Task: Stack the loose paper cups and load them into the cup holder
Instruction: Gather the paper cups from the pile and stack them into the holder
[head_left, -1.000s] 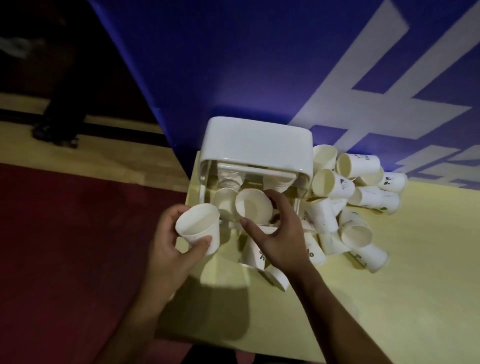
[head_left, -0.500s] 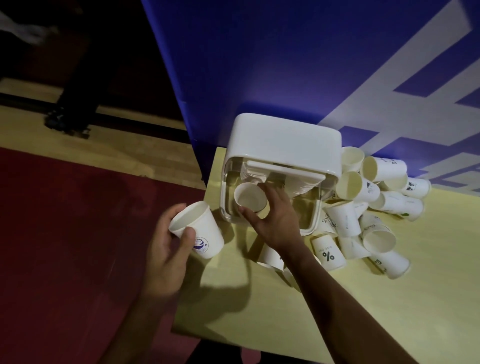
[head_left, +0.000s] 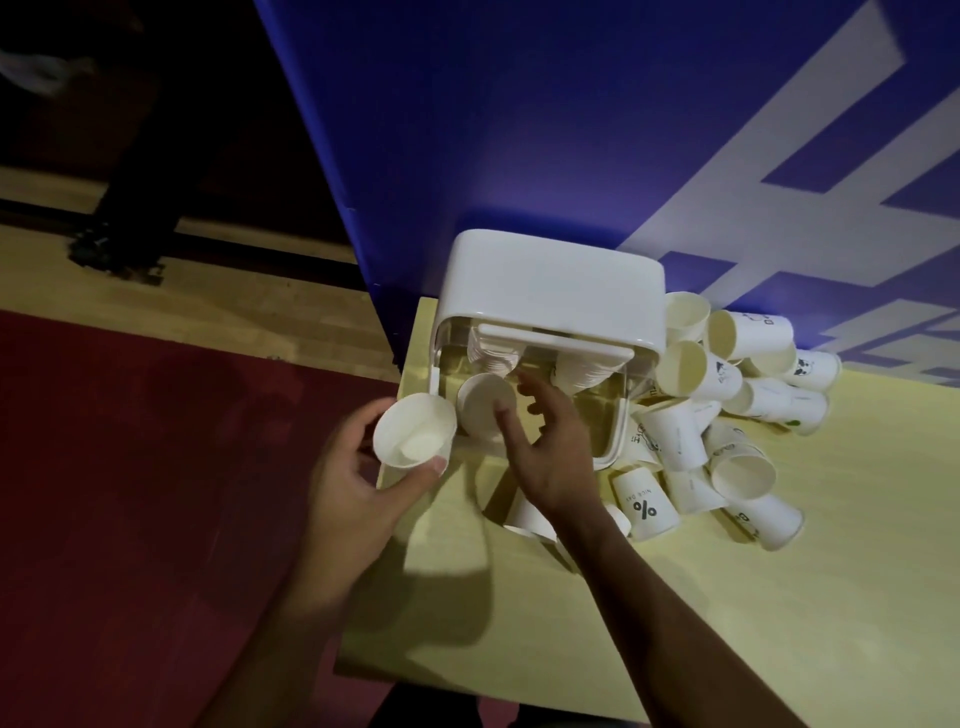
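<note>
Beside plastic holder (head_left: 550, 280), left hand (head_left: 358, 488) grips paper cup (head_left: 413, 436)

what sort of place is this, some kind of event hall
Likely an event or exhibition hall: a blue banner with large white graphics behind the yellow table, red carpet beside wood flooring, and a cup holder next to heaped paper cups.

White cup holder (head_left: 550, 280), plain white cup (head_left: 415, 434) left of centre, white loose cups (head_left: 675, 434) with dark prints, pale yellow table (head_left: 727, 623), blue wall (head_left: 519, 130) with white bands upper right, dark red floor (head_left: 130, 467) at left.
</note>
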